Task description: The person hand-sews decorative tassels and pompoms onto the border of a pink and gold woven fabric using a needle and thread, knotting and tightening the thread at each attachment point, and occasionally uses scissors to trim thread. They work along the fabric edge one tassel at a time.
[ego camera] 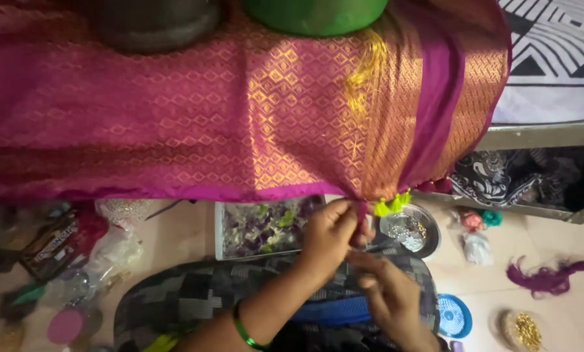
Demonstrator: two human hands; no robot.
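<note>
glossy woven silk-like magenta cloth [240, 111] with gold pattern — shiny metal bowl [410, 229] — plastic green bangle [243, 329]

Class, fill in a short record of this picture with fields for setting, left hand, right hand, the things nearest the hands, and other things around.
Setting: magenta and gold cloth draped over a raised edge, floor below
Left hand: left hand pinches the cloth's lower edge; green bangle on the wrist
Right hand: right hand just below, fingers at the same spot; what it holds cannot be told
Nearest things: yellow-green tassels on the hem
Other things: steel bowl, tray of beads, blue round lid, purple thread bundle
</note>
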